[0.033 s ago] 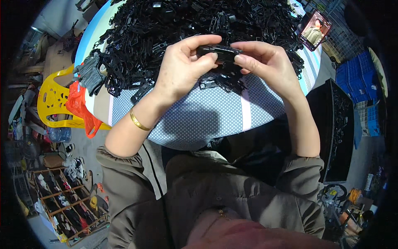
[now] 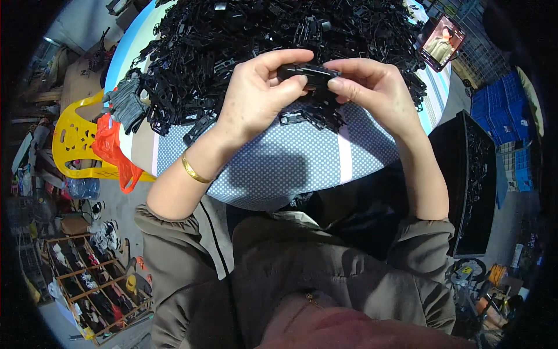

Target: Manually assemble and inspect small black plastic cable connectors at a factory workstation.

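Note:
Between my two hands is a small, dark, elongated plastic part, held up over the near side of a heap. Thumb and fingers of my left hand pinch its left end. My right hand grips the right end the same way, thumb in front. Beyond and below them spreads a big pile of black plastic parts, many shaped like small clips or frames. A few loose black pieces lie just under my hands. My fingers cover both ends of the held part, so its exact kind is unclear.
The round table wears a dotted, striped cloth. A phone stands at its right edge. Grey gloves and a red plastic bag are at the left, by a yellow chair. A black bin stands at right.

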Available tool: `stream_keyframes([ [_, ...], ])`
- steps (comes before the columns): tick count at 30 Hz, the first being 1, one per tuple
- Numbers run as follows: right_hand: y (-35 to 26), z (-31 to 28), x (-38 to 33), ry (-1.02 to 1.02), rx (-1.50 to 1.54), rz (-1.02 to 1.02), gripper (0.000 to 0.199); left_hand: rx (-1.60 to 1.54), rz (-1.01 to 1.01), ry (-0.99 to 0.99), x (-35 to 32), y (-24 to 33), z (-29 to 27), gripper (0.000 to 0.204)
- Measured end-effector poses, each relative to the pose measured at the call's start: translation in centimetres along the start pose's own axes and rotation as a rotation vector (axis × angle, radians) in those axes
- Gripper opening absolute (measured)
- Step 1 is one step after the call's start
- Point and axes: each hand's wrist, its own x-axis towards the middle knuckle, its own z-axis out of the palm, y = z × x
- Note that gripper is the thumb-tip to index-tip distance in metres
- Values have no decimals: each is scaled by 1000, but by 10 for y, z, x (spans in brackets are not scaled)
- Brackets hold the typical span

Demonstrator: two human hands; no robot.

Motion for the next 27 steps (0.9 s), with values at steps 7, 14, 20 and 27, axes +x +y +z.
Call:
stream_keyframes([
  [7,7,7,-3,-15,171,11,28,25,31,-94,2,0,-8,35],
  [14,22,-41,-6,-361,294,91,30,173,286,-673,-21,-6,25,28],
  [20,2,-1,-28,-219,-647,-232,26,344,573,-758,-25,-15,26,32],
  [27,15,-5,-28,-165,-688,-242,20,1026,539,-155,9,-28,-7,27],
])
